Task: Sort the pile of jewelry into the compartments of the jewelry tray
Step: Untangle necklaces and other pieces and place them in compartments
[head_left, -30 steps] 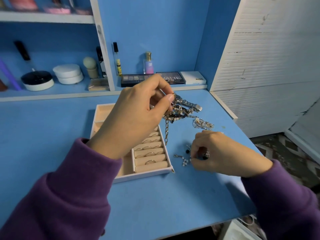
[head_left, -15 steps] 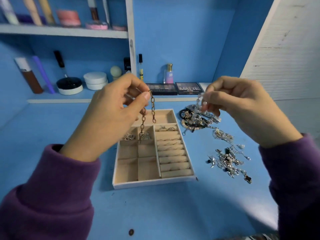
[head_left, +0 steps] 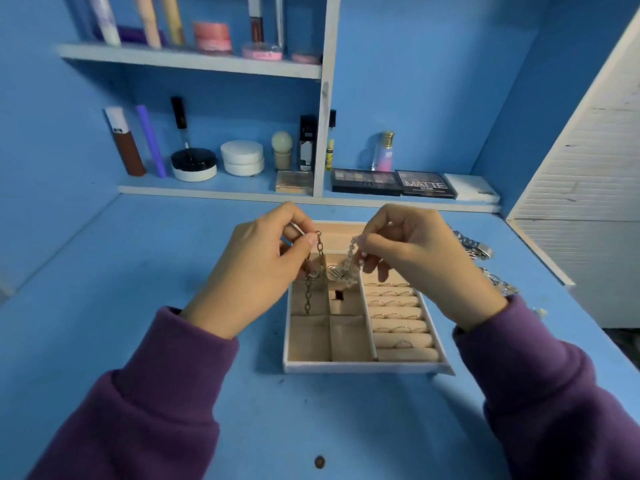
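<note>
ok so left hand [head_left: 256, 271] pinches the link chain [head_left: 307, 299], dangling straight down over the jewelry tray [head_left: 363, 367]'s left compartments; right hand [head_left: 422, 265] pinches a silver bracelet [head_left: 350, 252].

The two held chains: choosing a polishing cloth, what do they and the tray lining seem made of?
The link chain in the left hand looks like dull brass-toned metal, open oval links. The paler chain in the right hand looks silvery metal, glinting, though blurred. The tray lining looks like matte beige velvety fabric.
</note>
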Demonstrator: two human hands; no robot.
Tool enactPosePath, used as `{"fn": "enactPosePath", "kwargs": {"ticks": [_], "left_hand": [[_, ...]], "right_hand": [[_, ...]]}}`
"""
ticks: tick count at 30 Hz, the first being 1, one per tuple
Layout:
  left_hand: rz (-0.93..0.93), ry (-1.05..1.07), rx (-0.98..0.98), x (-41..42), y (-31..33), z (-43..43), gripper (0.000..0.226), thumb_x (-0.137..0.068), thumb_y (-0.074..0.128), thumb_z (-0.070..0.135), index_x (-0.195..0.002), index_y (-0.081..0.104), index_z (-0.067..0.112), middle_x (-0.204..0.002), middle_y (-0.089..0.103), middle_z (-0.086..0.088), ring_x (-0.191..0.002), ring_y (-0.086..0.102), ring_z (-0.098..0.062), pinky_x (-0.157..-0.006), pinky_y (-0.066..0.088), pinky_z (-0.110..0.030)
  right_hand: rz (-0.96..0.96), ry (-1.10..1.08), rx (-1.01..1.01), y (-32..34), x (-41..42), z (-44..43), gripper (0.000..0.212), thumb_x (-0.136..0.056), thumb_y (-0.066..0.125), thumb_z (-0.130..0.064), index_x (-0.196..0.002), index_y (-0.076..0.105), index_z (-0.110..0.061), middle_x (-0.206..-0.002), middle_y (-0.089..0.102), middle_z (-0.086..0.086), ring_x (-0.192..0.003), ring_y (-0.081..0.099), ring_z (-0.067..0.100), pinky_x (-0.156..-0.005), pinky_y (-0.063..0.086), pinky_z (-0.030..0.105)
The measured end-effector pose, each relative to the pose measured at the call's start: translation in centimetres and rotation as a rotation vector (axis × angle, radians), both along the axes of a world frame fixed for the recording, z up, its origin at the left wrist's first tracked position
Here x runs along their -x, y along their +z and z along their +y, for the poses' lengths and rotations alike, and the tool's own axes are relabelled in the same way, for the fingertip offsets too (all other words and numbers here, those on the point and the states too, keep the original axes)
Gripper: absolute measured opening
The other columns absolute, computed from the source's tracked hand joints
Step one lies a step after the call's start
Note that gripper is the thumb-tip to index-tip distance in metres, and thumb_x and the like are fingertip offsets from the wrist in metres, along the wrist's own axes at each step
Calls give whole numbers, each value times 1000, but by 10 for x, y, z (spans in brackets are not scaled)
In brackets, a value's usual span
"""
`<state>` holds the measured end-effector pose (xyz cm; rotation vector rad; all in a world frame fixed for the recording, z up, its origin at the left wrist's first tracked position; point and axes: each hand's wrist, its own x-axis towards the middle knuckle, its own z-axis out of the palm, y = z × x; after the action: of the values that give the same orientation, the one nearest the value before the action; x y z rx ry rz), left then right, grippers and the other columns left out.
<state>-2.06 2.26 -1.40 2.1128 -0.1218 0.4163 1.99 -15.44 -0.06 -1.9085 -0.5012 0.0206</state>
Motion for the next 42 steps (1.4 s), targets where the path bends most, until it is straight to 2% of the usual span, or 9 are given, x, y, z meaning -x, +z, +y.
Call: {"fn": "enactPosePath", "kwargs": {"ticks": [3,12,15,19,22,25,31,37,42], "left_hand": [[23,22,-34,-2,-13,2,11,-87,58,18,-79,56,26,-70,63,6,-63,66,-16,-68,56,-43],[70,-15,-141,-4,-35,1,9,-83,64,17,-77,63,24,-65,61,11,-68,55,-1,-58,41,-6],[59,-20,-196,-4,-37,3,11,-80,66,18,-74,63,27,-62,59,13,-65,53,-2,-58,40,-8],[0,16,-391,-5,-43,7,8,-78,59,24,-74,60,31,-67,58,14,-73,46,-7,-67,44,-26],[-41,34,-432,-5,-44,10,15,-72,48,26,-74,63,29,-79,56,14,-80,37,-6,-69,36,-16],[-40,-12,-460,-5,-44,12,22,-71,46,24,-65,67,27,-92,55,16,-96,34,-4,-78,30,-10],[10,-39,-524,-6,-49,14,32,-72,41,27,-67,73,26,-105,50,17,-108,28,-2,-87,33,-21],[-40,-28,-474,-5,-47,11,27,-75,45,25,-66,70,26,-101,54,13,-103,33,-1,-84,26,-13],[-133,34,-412,-5,-45,-3,18,-83,53,17,-76,69,24,-97,55,11,-96,37,-4,-84,25,-3]], "right_hand": [[-39,-36,107,-13,1,7,12,-78,64,-6,-67,59,-6,-59,68,11,-48,59,14,-50,48,30],[-42,-30,269,-27,3,11,9,-76,64,-15,-72,66,-8,-61,70,7,-58,65,20,-58,52,33],[-93,-48,335,-28,2,9,10,-76,65,-16,-67,66,-13,-57,62,-5,-53,52,2,-54,42,14],[-216,-19,526,-34,1,5,10,-80,61,-14,-75,67,-21,-69,53,-12,-55,44,1,-55,35,9],[-287,-7,551,-39,2,2,20,-79,56,-4,-78,68,-19,-75,53,-6,-63,43,0,-60,34,8],[-353,35,589,-42,4,-1,33,-73,50,8,-74,72,-17,-78,51,1,-74,41,10,-65,32,15],[-402,59,718,-44,7,-1,42,-73,46,9,-82,76,-19,-82,44,-1,-85,35,15,-76,39,30],[-366,60,586,-46,7,-12,48,-65,31,-4,-80,74,-22,-78,41,-5,-81,38,13,-69,33,18],[-373,-10,483,-39,9,-45,42,-75,46,13,-82,72,-19,-82,53,2,-68,44,0,-61,33,8]]}}
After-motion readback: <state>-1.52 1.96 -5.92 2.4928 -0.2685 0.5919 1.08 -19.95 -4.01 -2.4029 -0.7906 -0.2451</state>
